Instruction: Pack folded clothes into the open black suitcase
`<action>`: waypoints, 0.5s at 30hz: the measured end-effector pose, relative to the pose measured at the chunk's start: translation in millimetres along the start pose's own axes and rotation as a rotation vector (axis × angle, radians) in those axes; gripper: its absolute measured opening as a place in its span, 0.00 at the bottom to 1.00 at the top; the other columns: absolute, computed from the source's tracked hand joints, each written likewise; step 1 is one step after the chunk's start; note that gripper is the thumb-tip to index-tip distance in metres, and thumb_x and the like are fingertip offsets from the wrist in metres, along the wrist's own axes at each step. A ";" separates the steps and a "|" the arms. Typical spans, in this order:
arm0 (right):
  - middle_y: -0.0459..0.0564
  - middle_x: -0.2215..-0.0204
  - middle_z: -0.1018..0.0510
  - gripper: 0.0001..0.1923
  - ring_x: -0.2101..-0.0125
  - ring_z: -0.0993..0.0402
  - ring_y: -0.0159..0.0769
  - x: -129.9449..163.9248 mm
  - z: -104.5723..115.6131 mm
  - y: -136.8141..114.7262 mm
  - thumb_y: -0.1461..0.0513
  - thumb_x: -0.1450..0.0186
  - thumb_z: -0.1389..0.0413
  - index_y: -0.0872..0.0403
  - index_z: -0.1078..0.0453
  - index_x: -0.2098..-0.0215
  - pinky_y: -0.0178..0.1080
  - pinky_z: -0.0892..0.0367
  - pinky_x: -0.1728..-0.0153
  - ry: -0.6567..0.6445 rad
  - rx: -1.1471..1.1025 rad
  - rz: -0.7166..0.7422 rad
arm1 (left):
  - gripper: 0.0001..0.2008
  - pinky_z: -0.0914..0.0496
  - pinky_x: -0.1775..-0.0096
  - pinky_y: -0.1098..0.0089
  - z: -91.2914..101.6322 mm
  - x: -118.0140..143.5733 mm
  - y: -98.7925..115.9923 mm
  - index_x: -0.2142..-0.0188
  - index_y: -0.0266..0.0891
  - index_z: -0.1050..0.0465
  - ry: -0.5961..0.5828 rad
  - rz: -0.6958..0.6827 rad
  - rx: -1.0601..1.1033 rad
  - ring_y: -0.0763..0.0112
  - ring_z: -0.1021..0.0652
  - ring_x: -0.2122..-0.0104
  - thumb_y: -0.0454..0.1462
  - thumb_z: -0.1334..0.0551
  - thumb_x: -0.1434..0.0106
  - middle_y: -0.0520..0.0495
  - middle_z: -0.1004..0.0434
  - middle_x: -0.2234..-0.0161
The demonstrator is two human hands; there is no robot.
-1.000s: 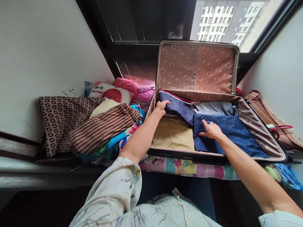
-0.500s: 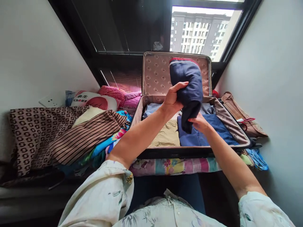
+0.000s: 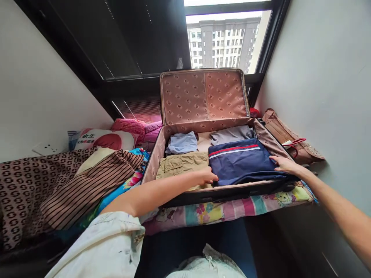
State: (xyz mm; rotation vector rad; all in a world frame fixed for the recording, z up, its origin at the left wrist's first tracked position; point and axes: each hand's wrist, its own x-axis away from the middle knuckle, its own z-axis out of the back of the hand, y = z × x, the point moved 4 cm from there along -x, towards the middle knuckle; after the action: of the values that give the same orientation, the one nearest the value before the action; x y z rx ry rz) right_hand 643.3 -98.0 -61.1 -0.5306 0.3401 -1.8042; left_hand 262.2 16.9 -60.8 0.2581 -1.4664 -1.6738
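A folded navy garment [image 3: 237, 160] with red and white stripes lies flat in the front right of an open suitcase [image 3: 151, 164]. My left hand [image 3: 208, 175] pinches its front left corner, fingers closed. At its right edge, my right hand [image 3: 285, 165] has thumb and fingers closed on the cloth. Folded khaki trousers [image 3: 181, 164] lie to the left, beneath my left forearm. Behind these are a light blue folded garment [image 3: 182, 143] and a grey one [image 3: 232, 135].
The suitcase lid [image 3: 203, 94] stands up against the window. Piled at left are striped brown cloth [image 3: 87, 189], patterned fabric [image 3: 23, 185] and a printed pillow [image 3: 101, 139]. A brown fringed bag [image 3: 279, 129] sits by the right wall. Colourful bedding [image 3: 208, 212] lies under the suitcase.
The navy garment, held up bundled before the lid, is now down in the suitcase and spread flat. My hands have lowered and moved apart to its two sides. The view has shifted.
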 end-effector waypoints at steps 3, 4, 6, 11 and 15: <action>0.60 0.46 0.20 0.47 0.51 0.20 0.54 -24.8 -20.7 18.0 0.55 0.48 0.36 0.53 0.37 0.30 0.48 0.25 0.49 -0.051 0.126 0.099 | 0.18 0.25 0.56 0.64 31.1 -30.3 3.0 0.59 0.39 0.25 0.132 -0.057 -0.237 0.58 0.20 0.59 0.40 0.27 0.48 0.46 0.20 0.63; 0.60 0.45 0.21 0.52 0.50 0.20 0.54 -31.4 -26.9 23.2 0.54 0.48 0.35 0.53 0.42 0.27 0.48 0.26 0.49 -0.071 0.127 0.113 | 0.20 0.27 0.51 0.62 40.1 -44.5 11.1 0.54 0.39 0.26 0.194 -0.128 -0.365 0.58 0.21 0.54 0.41 0.28 0.46 0.45 0.20 0.57; 0.61 0.47 0.21 0.60 0.52 0.20 0.55 -41.0 -40.3 34.5 0.54 0.51 0.33 0.54 0.51 0.24 0.48 0.26 0.50 -0.110 0.154 0.094 | 0.28 0.31 0.44 0.59 48.1 -76.7 27.9 0.45 0.40 0.29 0.244 -0.289 -0.616 0.55 0.25 0.45 0.43 0.28 0.44 0.41 0.24 0.47; 0.67 0.40 0.29 0.65 0.52 0.22 0.58 -39.3 -67.2 44.9 0.55 0.52 0.30 0.48 0.56 0.22 0.52 0.26 0.52 -0.078 0.369 0.025 | 0.54 0.37 0.39 0.52 12.5 -155.3 39.6 0.33 0.43 0.41 -0.100 -0.400 -0.960 0.43 0.31 0.37 0.53 0.22 0.54 0.36 0.32 0.38; 0.69 0.31 0.40 0.66 0.43 0.30 0.69 -26.5 -68.2 19.7 0.59 0.52 0.27 0.44 0.56 0.23 0.60 0.29 0.50 0.021 0.567 0.044 | 0.50 0.30 0.48 0.58 -31.1 -166.2 44.4 0.37 0.37 0.36 -0.263 -0.313 -1.069 0.47 0.23 0.47 0.49 0.20 0.54 0.35 0.25 0.45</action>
State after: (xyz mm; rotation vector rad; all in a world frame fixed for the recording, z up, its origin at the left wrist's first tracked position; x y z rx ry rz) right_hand 630.4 -80.9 -133.7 -0.1030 -0.1499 -1.7624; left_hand 402.7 116.1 -92.6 -0.3537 -0.5288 -2.5677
